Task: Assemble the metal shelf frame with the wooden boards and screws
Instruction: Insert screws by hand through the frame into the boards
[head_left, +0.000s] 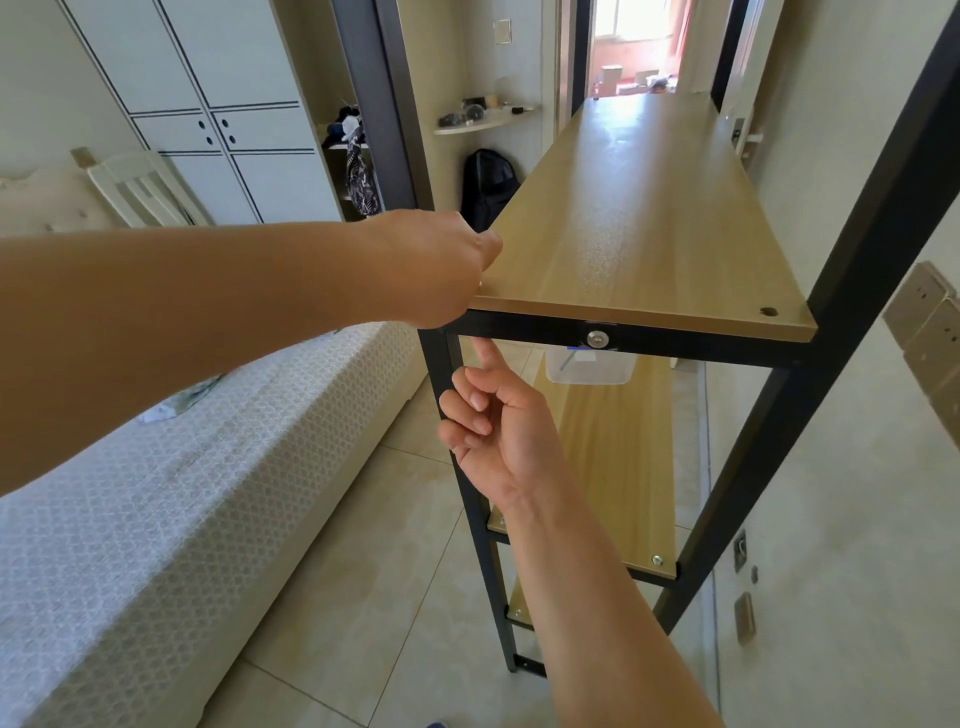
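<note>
A black metal shelf frame (852, 270) stands upright beside a bed. A long wooden board (644, 218) lies on its upper crossbar (675, 343), which carries a silver screw (597, 339) at its middle. A dark screw hole (768, 312) shows in the board's near right corner. My left hand (441, 265) grips the board's near left corner, fingers hidden under the edge. My right hand (498, 415) is below that corner, index finger pointing up and touching the crossbar's underside, the other fingers curled on nothing. Lower boards (623, 467) are screwed in place.
A clear plastic box (589, 368) sits on the lower board. The bed (156, 493) runs along the left, close to the frame. A wall with spare boards (930, 332) leaning on it is at right. A dark backpack (488, 187) and wardrobe (218, 114) stand behind.
</note>
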